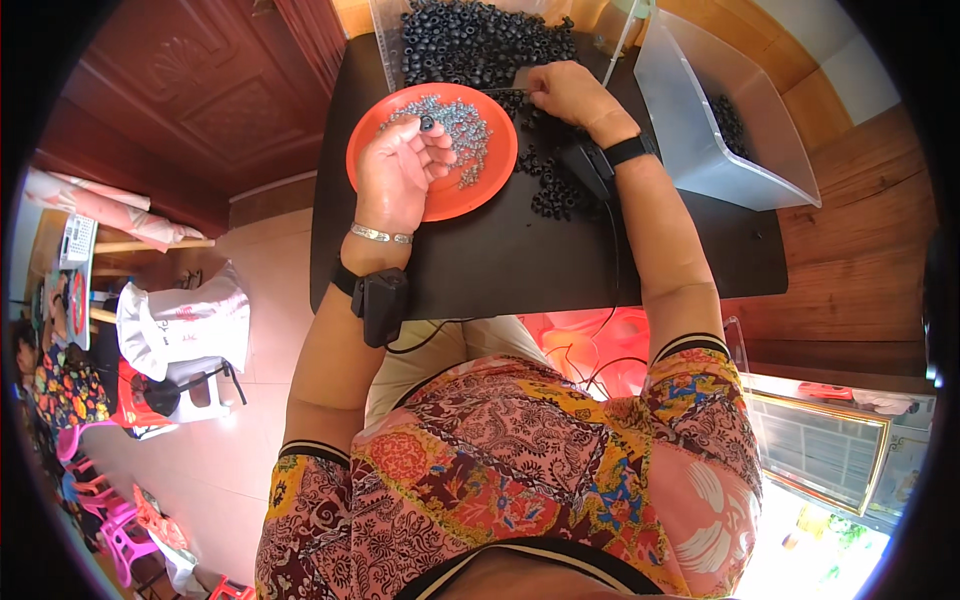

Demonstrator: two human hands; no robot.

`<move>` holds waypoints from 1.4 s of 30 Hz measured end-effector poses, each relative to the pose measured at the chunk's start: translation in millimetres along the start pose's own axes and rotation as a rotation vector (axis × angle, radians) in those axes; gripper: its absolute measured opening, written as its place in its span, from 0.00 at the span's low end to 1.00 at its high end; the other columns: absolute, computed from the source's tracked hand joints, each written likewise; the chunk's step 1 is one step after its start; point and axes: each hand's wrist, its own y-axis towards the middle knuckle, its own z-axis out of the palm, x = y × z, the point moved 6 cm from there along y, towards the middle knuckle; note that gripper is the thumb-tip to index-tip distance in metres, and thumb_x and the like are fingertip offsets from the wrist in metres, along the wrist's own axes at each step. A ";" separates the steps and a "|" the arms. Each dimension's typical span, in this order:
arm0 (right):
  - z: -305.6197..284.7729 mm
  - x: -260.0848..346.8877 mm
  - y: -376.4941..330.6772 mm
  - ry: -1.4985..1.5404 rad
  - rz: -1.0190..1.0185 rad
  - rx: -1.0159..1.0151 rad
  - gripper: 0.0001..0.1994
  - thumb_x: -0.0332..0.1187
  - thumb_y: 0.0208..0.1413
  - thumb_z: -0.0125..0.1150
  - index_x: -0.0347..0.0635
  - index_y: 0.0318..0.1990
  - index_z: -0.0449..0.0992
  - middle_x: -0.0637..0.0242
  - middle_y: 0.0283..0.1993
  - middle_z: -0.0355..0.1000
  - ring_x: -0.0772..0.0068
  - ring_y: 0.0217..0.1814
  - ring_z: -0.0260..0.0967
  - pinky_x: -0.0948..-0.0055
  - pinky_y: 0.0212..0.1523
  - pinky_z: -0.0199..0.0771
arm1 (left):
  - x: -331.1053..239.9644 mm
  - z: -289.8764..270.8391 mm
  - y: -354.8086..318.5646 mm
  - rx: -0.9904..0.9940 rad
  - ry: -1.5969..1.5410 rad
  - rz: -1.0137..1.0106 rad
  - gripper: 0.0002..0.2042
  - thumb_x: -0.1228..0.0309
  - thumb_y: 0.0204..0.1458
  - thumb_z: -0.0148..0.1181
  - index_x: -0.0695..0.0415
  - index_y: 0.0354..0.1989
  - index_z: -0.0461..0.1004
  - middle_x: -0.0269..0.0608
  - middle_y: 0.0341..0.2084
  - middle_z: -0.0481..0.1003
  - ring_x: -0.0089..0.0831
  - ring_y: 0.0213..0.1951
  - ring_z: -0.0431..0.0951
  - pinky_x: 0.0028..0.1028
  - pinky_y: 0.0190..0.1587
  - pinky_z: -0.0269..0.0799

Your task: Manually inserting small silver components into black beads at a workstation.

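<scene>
My left hand (400, 170) is over the red-orange plate (360, 150), palm up with curled fingers. Between its thumb and forefinger sits a small black ring-shaped part (427, 123). Many tiny silvery metal pieces (470, 135) lie spread across the plate. To the right of the plate, my right hand (570, 95) is closed at the front of a clear bin (388, 50) heaped with black ring-shaped parts (470, 45). What its fingertips pinch is too small to make out. Below that hand, several loose black parts (553, 190) are scattered on the dark table (470, 265).
A translucent bin (690, 130) stands tilted on the table's right side, with black parts inside. Cables hang from the devices strapped to both wrists. A white sack (185, 310) rests at the left, near pink stools (125, 535) and another person (65, 385).
</scene>
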 end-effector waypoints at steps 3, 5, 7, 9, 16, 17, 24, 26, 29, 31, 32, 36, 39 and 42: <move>-10.6 2.9 0.1 0.644 0.016 -0.084 0.08 0.29 0.50 0.60 0.39 0.38 0.76 0.67 0.32 0.76 0.72 0.35 0.73 0.74 0.39 0.72 | 1.2 3.9 -1.3 0.060 0.013 0.006 0.08 0.64 0.53 0.50 0.55 0.33 0.69 0.38 0.27 0.74 0.31 0.29 0.75 0.26 0.33 0.68; -28.9 27.3 -0.6 0.910 -0.021 -0.048 0.09 0.28 0.53 0.61 0.38 0.41 0.76 0.71 0.35 0.74 0.81 0.36 0.70 0.80 0.42 0.70 | 0.4 10.4 -5.1 0.088 0.020 0.010 0.08 0.64 0.53 0.50 0.56 0.33 0.70 0.38 0.27 0.74 0.30 0.29 0.75 0.26 0.33 0.68; -47.1 58.6 -8.5 1.298 -0.073 -0.014 0.09 0.30 0.53 0.62 0.40 0.42 0.76 0.70 0.36 0.75 0.81 0.37 0.70 0.80 0.43 0.70 | 1.5 14.4 -6.6 0.115 0.029 0.015 0.09 0.64 0.54 0.50 0.57 0.33 0.71 0.37 0.27 0.74 0.30 0.29 0.75 0.25 0.33 0.68; -49.7 81.4 -11.8 1.409 -0.122 0.033 0.09 0.31 0.53 0.62 0.40 0.41 0.76 0.70 0.36 0.75 0.82 0.38 0.70 0.80 0.43 0.70 | 0.5 21.1 -9.0 0.210 0.011 0.052 0.10 0.64 0.54 0.50 0.58 0.35 0.71 0.37 0.28 0.75 0.29 0.29 0.75 0.24 0.32 0.67; -47.2 112.7 -17.9 1.549 -0.176 0.024 0.07 0.28 0.54 0.60 0.38 0.40 0.76 0.68 0.35 0.75 0.80 0.36 0.70 0.79 0.40 0.70 | -3.1 28.0 -11.3 0.273 -0.013 0.112 0.09 0.65 0.55 0.49 0.57 0.36 0.71 0.36 0.30 0.74 0.26 0.30 0.75 0.23 0.32 0.66; -46.5 113.9 -17.7 1.550 -0.178 0.025 0.07 0.28 0.54 0.60 0.38 0.40 0.76 0.68 0.35 0.75 0.80 0.36 0.70 0.79 0.40 0.70 | -4.1 28.3 -11.9 0.276 -0.005 0.124 0.10 0.65 0.55 0.49 0.57 0.36 0.71 0.36 0.30 0.74 0.26 0.30 0.74 0.23 0.32 0.66; -44.3 117.0 -19.4 1.553 -0.163 0.021 0.07 0.27 0.54 0.60 0.38 0.41 0.75 0.68 0.34 0.74 0.79 0.34 0.70 0.79 0.38 0.72 | -5.9 29.3 -13.0 0.269 -0.003 0.120 0.10 0.65 0.55 0.49 0.58 0.38 0.71 0.36 0.32 0.74 0.26 0.30 0.74 0.23 0.33 0.67; -44.2 117.1 -19.7 1.533 -0.157 0.013 0.07 0.27 0.54 0.60 0.38 0.41 0.75 0.68 0.34 0.74 0.79 0.34 0.70 0.79 0.38 0.72 | -5.9 28.7 -12.8 0.280 0.000 0.129 0.11 0.65 0.55 0.49 0.58 0.38 0.71 0.36 0.32 0.74 0.26 0.30 0.74 0.23 0.32 0.67; -43.7 117.4 -20.0 1.540 -0.160 0.034 0.07 0.27 0.54 0.60 0.38 0.41 0.75 0.69 0.34 0.74 0.80 0.33 0.70 0.80 0.38 0.72 | -5.5 28.6 -12.3 0.266 -0.004 0.131 0.11 0.65 0.55 0.49 0.58 0.38 0.72 0.36 0.31 0.74 0.26 0.30 0.74 0.23 0.32 0.67; -45.2 118.8 -21.1 1.518 -0.164 0.024 0.07 0.27 0.54 0.60 0.37 0.40 0.76 0.69 0.34 0.74 0.81 0.33 0.69 0.80 0.38 0.72 | -5.3 28.3 -11.3 0.275 -0.013 0.129 0.11 0.65 0.55 0.49 0.58 0.38 0.72 0.36 0.30 0.74 0.26 0.30 0.74 0.23 0.32 0.67; -45.0 119.1 -21.1 1.518 -0.165 0.025 0.07 0.27 0.54 0.60 0.37 0.40 0.76 0.69 0.34 0.74 0.81 0.33 0.69 0.80 0.38 0.72 | -5.0 28.1 -10.9 0.282 -0.022 0.127 0.11 0.65 0.55 0.49 0.58 0.37 0.72 0.36 0.30 0.74 0.26 0.29 0.74 0.23 0.32 0.67; -43.1 120.4 -20.9 1.533 -0.190 0.015 0.06 0.26 0.54 0.60 0.38 0.40 0.76 0.70 0.32 0.74 0.81 0.32 0.69 0.80 0.37 0.71 | -4.3 25.5 -9.9 0.271 -0.021 0.136 0.11 0.64 0.55 0.49 0.58 0.37 0.72 0.35 0.29 0.74 0.27 0.29 0.74 0.23 0.33 0.67; -41.9 120.8 -20.9 1.511 -0.215 0.019 0.06 0.26 0.55 0.59 0.38 0.39 0.77 0.71 0.31 0.73 0.82 0.32 0.69 0.80 0.36 0.71 | -3.9 25.8 -9.9 0.269 -0.047 0.113 0.11 0.64 0.55 0.49 0.58 0.35 0.71 0.36 0.28 0.74 0.27 0.29 0.74 0.24 0.33 0.67; -41.3 121.8 -21.2 1.452 -0.225 0.009 0.06 0.26 0.55 0.58 0.37 0.40 0.77 0.71 0.30 0.73 0.83 0.32 0.69 0.81 0.36 0.70 | -3.6 24.6 -9.7 0.257 -0.042 0.106 0.11 0.64 0.55 0.48 0.58 0.35 0.71 0.36 0.28 0.74 0.28 0.29 0.74 0.24 0.33 0.67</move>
